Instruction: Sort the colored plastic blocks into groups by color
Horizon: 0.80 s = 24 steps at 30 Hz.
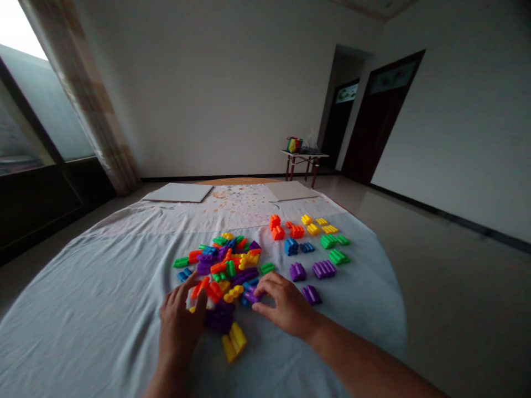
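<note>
"One purple block [253, 294] lies at the right edge of the heap of blocks [218, 268] on the cloth-covered desk [103, 304]; how best to take it?"

"Pinch its sides, I'd say, and lift straight up, sparing the blue block [244, 301] beside it."

"And the fingers?"

"Right hand [286, 304]: curled in at the purple block; whether gripping, I can't tell. Left hand [181, 315]: spread, near an orange block [204, 283]."
</note>
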Tool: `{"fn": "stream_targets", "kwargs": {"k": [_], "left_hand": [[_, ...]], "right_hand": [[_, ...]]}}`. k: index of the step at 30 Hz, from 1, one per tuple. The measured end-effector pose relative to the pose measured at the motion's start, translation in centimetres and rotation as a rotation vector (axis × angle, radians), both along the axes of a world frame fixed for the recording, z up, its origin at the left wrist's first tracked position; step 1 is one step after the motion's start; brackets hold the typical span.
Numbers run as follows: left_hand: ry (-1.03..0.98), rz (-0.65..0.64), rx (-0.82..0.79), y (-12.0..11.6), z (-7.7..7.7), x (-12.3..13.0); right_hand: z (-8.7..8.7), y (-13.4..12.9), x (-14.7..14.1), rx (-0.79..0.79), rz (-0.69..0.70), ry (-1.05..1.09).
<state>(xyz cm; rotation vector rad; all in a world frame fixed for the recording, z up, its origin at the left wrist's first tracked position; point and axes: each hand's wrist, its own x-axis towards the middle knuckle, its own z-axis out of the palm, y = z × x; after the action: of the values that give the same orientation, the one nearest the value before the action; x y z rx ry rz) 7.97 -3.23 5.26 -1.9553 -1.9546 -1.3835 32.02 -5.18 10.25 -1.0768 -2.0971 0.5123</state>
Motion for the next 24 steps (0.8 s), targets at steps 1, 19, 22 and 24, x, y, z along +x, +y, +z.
{"fn": "stream_targets", "kwargs": {"k": [1, 19, 22, 24], "left_hand": [[-0.007, 0.04, 0.017, 0.0, -0.1, -0.2], [-0.393, 0.235, -0.2, -0.7, 0.0, -1.5], [-0.422, 0.245, -0.253, -1.1, 0.6, -1.2], [-0.441, 0.262, -0.268, -1.2, 0.9, -1.1]], "right_hand": [[-0.5, -0.5, 0.7, -0.014, -0.028, -0.021], [-3.4, -1.5, 3.3, -0.06, 0.024, -0.108], [-2.3, -1.6, 5.0, 0.011, -0.072, 0.032], [-1.6, -1.3, 7.2, 0.07, -0.183, 0.108]]}}
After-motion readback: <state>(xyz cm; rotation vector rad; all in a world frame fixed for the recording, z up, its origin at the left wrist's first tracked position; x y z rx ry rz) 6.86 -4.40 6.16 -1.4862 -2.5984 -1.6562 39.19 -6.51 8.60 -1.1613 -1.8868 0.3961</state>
